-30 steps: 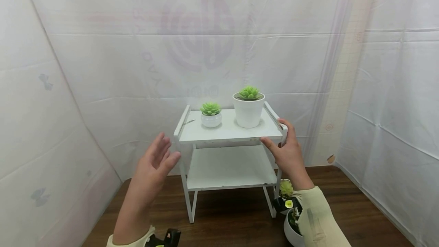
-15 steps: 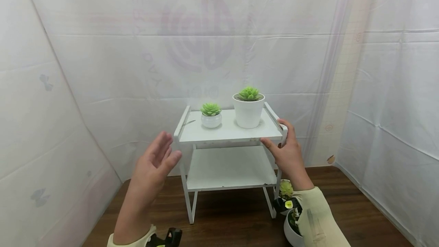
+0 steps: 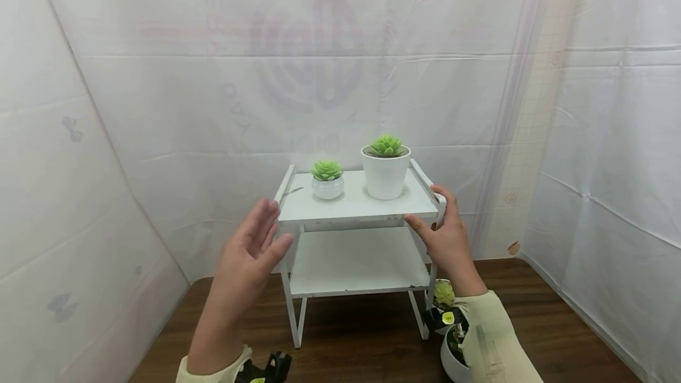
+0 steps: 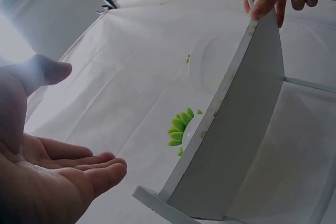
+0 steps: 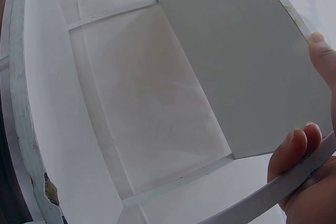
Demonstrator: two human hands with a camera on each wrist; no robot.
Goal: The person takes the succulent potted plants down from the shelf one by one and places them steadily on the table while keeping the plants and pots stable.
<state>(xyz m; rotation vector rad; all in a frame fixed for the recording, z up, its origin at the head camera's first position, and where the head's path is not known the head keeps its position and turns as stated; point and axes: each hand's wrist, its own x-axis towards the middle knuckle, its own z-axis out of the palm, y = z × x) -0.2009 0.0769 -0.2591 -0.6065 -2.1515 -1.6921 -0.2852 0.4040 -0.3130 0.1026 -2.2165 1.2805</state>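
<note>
A white two-tier shelf (image 3: 359, 259) stands on the wooden table, a small potted succulent (image 3: 327, 179) and a larger potted succulent (image 3: 386, 168) upright on its top board. My right hand (image 3: 448, 240) grips the shelf's front right corner. Its thumb lies on the top board's front edge, and in the right wrist view fingers (image 5: 294, 153) curl round the white post. My left hand (image 3: 250, 268) is held beside the front left corner, fingers extended, thumb apart and nothing in it. The left wrist view shows a gap between the left fingertips (image 4: 118, 166) and the shelf.
Two more potted plants stand on the table by the shelf's right leg: a yellowish succulent (image 3: 444, 292) and a white pot (image 3: 453, 365), partly hidden by my right sleeve and wrist camera. White cloth walls (image 3: 186, 135) enclose the back and sides of the wooden table (image 3: 548, 324).
My left hand has moved right and slightly up, closer to the shelf's left front corner. The right hand keeps its grip; the shelf and plants have not visibly moved.
</note>
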